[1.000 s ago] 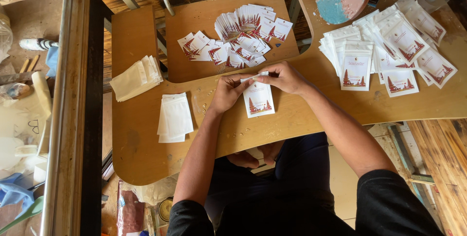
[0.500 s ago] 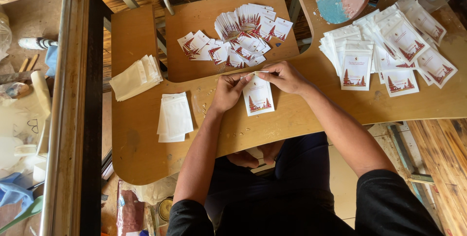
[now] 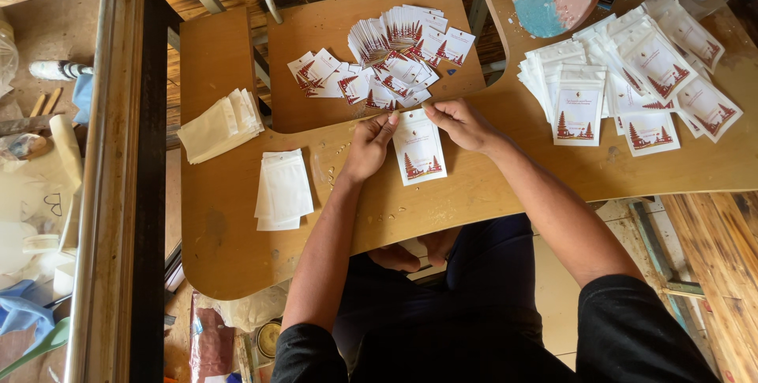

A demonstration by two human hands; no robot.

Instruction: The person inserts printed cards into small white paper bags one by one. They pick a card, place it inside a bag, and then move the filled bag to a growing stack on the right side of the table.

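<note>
Two piles of empty bags (image 3: 284,189) lay at the left, close by. The left hand (image 3: 369,146) and right hand (image 3: 458,122) pinched one small packet (image 3: 419,148) by its top, flat on the wooden table (image 3: 489,185). Finished packets (image 3: 632,75) were stacked on the right.

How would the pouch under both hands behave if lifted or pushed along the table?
The pouch looks thin and flat, so probably light and bendy. Its surface seems glossy, so it would likely slide easily on the table. Lying flat, it should not roll or tip; both hands pinch its top edge.
</note>
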